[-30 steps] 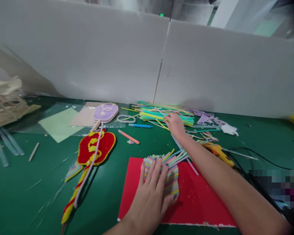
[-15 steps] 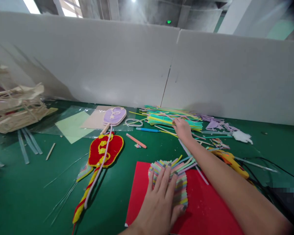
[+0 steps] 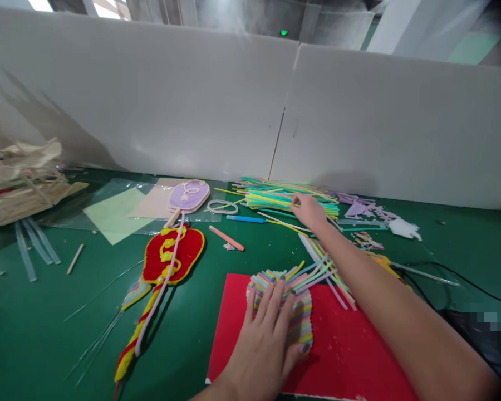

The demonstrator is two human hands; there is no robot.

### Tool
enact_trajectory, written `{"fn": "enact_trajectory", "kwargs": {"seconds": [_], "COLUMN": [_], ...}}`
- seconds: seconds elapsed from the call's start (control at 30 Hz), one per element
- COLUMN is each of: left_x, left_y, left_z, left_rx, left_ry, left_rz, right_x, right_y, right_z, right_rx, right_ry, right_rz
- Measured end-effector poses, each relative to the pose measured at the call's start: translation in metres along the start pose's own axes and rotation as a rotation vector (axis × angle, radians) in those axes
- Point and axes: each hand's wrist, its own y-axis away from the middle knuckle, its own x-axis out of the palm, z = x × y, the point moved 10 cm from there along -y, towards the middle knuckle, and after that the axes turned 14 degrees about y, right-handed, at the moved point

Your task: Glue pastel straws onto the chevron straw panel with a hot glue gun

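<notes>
My left hand point(image 3: 267, 328) lies flat with fingers spread on a striped panel point(image 3: 303, 317) of pastel fuzzy stems, like pipe cleaners, laid side by side. The panel rests on a red board point(image 3: 334, 345). Loose stem ends point(image 3: 317, 273) fan out from its upper right edge. At the back, my right hand point(image 3: 309, 211) reaches over a pile of coloured pipe cleaners point(image 3: 271, 199). Its thumb and fingertips are pinched together; anything between them is too small to make out. Several long stems point(image 3: 338, 292) lie across the board beneath my right forearm.
Left of the board lie a red fan point(image 3: 192, 250) with yellow trim and a lilac fan point(image 3: 190, 195). A blue pen point(image 3: 246, 219) and a coral stick point(image 3: 226, 238) are mid-table. Purple scraps point(image 3: 359, 209), white fluff point(image 3: 404, 228) and black cable point(image 3: 455, 270) lie right. A grey partition point(image 3: 171, 111) stands behind.
My right hand has shifted slightly right along the pile, its fingers still pinched. More stems show under the forearm. My left hand stays on the panel; the view has turned slightly right.
</notes>
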Motion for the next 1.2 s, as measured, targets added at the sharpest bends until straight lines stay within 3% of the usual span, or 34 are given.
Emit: {"fn": "enact_trajectory", "kwargs": {"seconds": [0.27, 0.63, 0.8, 1.03, 1.2], "left_x": [0.000, -0.002, -0.001, 0.002, 0.002], "left_y": [0.001, -0.001, 0.000, -0.003, -0.003], "left_z": [0.005, 0.003, 0.002, 0.003, 0.002], "left_rx": [-0.014, -0.022, -0.003, -0.036, -0.025], "left_ry": [0.012, 0.022, 0.014, 0.025, 0.047], "left_rz": [-0.023, -0.006, -0.023, 0.029, 0.013], "right_x": [-0.034, -0.060, -0.089, -0.147, -0.155], "right_y": [-0.030, -0.057, -0.066, -0.053, -0.018], "right_z": [-0.028, -0.036, -0.035, -0.026, -0.007], "right_rx": [0.112, 0.190, 0.183, 0.167, 0.108], "right_ry": [-0.121, -0.200, -0.220, -0.274, -0.279], "right_rz": [-0.122, -0.194, -0.282, -0.524, -0.471]}}
